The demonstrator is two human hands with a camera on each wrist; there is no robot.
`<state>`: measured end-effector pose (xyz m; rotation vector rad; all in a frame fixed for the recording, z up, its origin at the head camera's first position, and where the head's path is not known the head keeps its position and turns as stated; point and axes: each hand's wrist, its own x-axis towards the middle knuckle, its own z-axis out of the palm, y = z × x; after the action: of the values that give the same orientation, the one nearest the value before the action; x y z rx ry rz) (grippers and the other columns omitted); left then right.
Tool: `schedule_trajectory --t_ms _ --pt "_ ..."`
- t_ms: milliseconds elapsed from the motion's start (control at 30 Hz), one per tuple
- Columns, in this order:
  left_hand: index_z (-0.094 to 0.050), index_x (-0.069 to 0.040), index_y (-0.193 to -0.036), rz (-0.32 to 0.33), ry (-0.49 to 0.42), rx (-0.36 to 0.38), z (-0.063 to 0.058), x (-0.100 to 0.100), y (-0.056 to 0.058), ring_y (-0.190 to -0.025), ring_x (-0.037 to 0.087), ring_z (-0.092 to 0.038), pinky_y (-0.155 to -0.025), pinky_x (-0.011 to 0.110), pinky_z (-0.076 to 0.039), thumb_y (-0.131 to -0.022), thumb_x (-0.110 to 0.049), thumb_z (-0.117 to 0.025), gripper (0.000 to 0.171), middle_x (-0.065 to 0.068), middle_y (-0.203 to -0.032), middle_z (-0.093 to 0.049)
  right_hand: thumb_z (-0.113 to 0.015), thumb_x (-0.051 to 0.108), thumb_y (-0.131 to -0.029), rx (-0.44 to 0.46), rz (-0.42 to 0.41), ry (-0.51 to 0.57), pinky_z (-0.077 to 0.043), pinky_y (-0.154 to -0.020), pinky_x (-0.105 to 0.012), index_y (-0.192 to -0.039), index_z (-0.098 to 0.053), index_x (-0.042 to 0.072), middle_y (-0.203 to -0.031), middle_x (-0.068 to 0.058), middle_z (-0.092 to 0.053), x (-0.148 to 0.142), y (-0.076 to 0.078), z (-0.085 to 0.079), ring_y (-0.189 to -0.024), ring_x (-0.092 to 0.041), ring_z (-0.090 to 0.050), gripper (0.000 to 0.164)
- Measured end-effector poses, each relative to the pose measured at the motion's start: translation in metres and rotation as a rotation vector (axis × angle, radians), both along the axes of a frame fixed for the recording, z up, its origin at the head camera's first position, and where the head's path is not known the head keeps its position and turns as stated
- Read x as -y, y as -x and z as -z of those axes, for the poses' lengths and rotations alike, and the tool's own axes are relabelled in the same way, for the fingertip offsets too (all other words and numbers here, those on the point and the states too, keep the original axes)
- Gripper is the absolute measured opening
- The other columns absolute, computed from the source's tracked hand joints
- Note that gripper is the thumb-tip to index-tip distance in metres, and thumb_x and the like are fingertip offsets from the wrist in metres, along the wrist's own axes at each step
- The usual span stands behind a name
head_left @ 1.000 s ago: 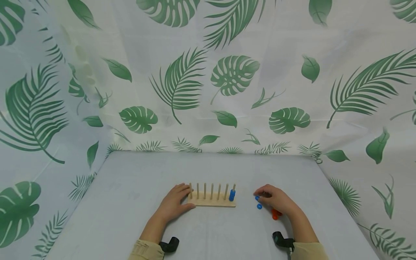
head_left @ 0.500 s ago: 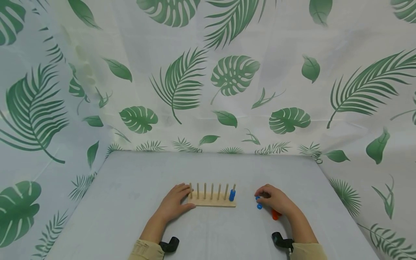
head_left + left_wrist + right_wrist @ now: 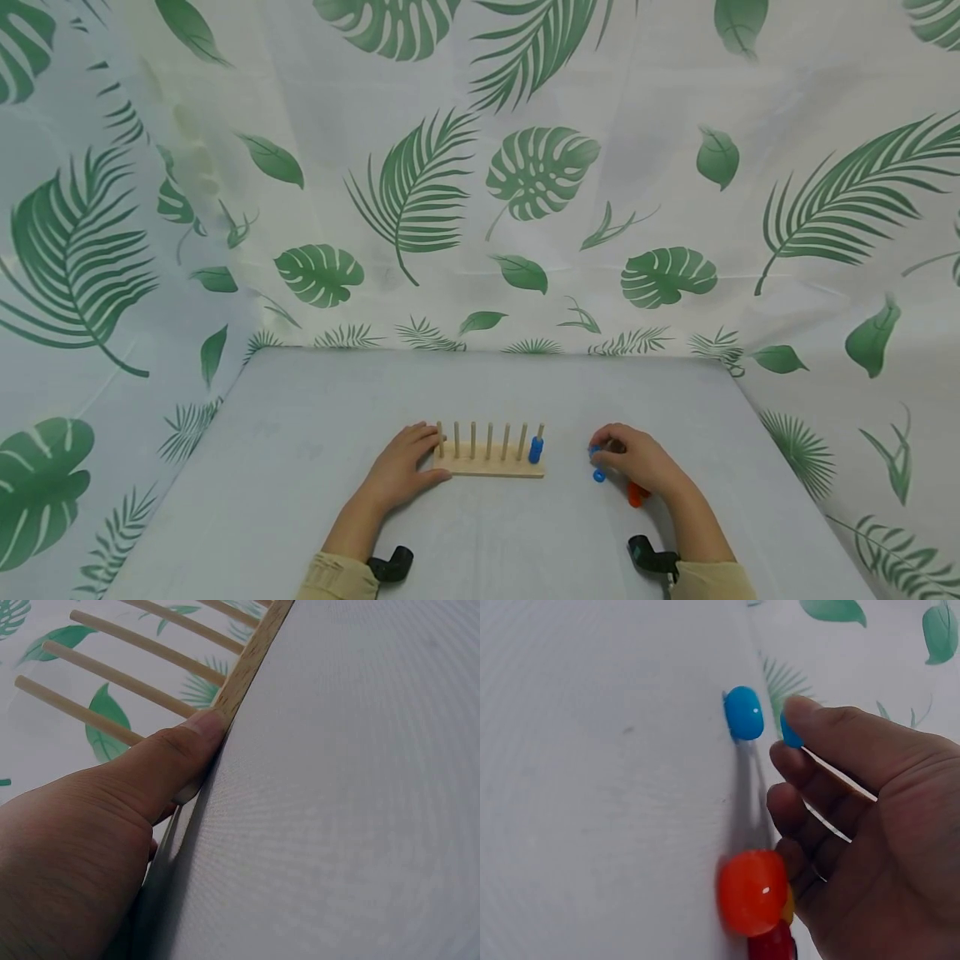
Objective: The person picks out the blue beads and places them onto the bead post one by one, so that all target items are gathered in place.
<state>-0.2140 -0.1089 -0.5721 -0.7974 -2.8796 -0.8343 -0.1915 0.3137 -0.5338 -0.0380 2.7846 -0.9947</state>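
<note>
A pale wooden peg rack (image 3: pixel 491 468) stands on the table with several upright pegs in a row. My left hand (image 3: pixel 405 468) grips its left end, the thumb (image 3: pixel 201 727) lying along the base's front edge. Blue beads (image 3: pixel 536 451) are stacked on the rightmost peg. To the right of the rack, my right hand (image 3: pixel 637 459) pinches a blue bead (image 3: pixel 790 733) between thumb and fingers; most of that bead is hidden. Another blue bead (image 3: pixel 744 713) lies on the table just beside those fingertips.
Under the right hand's near side lie an orange-red bead (image 3: pixel 753 892), a dark red one (image 3: pixel 771 943) and a yellow one (image 3: pixel 788 904), partly hidden. The grey-white table (image 3: pixel 480 392) ends at a leaf-patterned curtain (image 3: pixel 450 300).
My right hand's fingers have closed on the farther blue bead and shifted it slightly. The left hand and the peg rack have stayed in place.
</note>
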Motion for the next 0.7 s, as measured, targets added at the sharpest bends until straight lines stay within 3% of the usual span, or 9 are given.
schedule_trajectory --t_ms 200,367,700 --pt "-0.059 -0.012 -0.138 0.0 -0.004 0.002 0.001 0.0 0.001 -0.143 0.03 -0.041 -0.123 0.047 -0.031 -0.085 -0.051 -0.072 0.067 0.005 -0.145 -0.054 -0.07 0.029 -0.093 -0.051 -0.032 -0.007 -0.049 -0.071 -0.028 -0.107 -0.068 0.024 -0.094 0.003 -0.063 0.004 -0.001 -0.009 -0.087 -0.015 -0.056 0.016" --pt "-0.059 -0.012 -0.138 -0.004 0.004 0.003 0.001 -0.001 0.001 -0.143 0.029 -0.041 -0.123 0.047 -0.031 -0.085 -0.051 -0.072 0.068 0.005 -0.145 -0.054 -0.068 0.032 -0.094 -0.11 -0.072 0.003 -0.052 -0.076 -0.03 -0.111 -0.068 0.021 -0.094 0.006 -0.064 0.011 -0.001 -0.023 -0.088 -0.015 -0.057 0.02" --pt "-0.059 -0.012 -0.138 -0.004 0.006 0.012 0.001 0.0 0.001 -0.143 0.029 -0.04 -0.123 0.046 -0.031 -0.085 -0.051 -0.072 0.068 0.005 -0.146 -0.054 -0.07 0.035 -0.093 -0.168 -0.11 0.113 -0.056 -0.078 -0.023 -0.116 -0.068 0.021 -0.102 0.008 -0.068 0.039 0.0 -0.047 -0.092 -0.015 -0.06 0.027"
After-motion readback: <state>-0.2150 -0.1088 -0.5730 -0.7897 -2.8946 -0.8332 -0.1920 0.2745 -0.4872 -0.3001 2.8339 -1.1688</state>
